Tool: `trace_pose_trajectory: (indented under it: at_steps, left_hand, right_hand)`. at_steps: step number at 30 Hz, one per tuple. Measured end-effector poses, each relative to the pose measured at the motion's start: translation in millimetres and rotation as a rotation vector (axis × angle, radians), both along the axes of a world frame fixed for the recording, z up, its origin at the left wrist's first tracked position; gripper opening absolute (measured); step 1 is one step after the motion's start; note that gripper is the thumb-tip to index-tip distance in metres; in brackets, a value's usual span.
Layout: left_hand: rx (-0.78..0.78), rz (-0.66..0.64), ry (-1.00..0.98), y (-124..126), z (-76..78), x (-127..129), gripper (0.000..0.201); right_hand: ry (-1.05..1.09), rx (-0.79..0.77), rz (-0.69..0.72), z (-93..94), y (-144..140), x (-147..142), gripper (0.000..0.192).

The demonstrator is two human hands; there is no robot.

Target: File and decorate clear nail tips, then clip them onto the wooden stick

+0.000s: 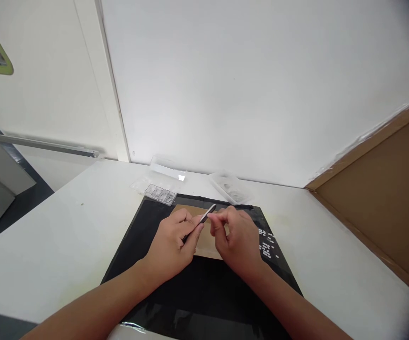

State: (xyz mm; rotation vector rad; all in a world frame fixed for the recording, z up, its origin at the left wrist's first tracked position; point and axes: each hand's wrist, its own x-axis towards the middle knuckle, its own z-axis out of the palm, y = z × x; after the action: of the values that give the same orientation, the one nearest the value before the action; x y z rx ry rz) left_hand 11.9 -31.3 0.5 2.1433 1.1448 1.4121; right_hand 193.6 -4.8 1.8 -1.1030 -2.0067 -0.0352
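Note:
My left hand (pixel 172 245) grips a slim metal tool that looks like tweezers (pixel 204 217), its tip pointing up and right. My right hand (pixel 237 238) is pinched close to that tip; what it holds is too small to see. Both hands hover over a brown card (pixel 204 248) lying on a black mat (pixel 204 288). Several small white pieces (pixel 267 246) lie in rows on the mat just right of my right hand.
A clear compartment box with open lid (pixel 159 189) stands behind the mat at left. A clear tray or bag (pixel 229 187) sits behind at centre. The white table (pixel 66 236) meets a white wall; a brown board (pixel 384 198) leans at right.

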Motion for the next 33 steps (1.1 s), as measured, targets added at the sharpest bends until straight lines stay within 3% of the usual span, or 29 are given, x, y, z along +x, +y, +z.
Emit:
trace_pose_trajectory:
  at_steps: [14, 22, 33]
  left_hand:
    - [0.005, 0.000, 0.025, 2.2, -4.9, -0.6, 0.024]
    - [0.111, 0.031, 0.102, 3.8, -7.8, -0.8, 0.024]
    - [0.101, 0.036, 0.121, 3.2, -6.6, 0.1, 0.023]
  right_hand:
    - [-0.004, -0.063, 0.031, 2.9, -1.0, -0.4, 0.031]
    - [0.029, -0.067, -0.020, 0.8, -0.1, -1.9, 0.034]
    - [0.078, -0.082, -0.051, 1.5, 1.9, -2.2, 0.032]
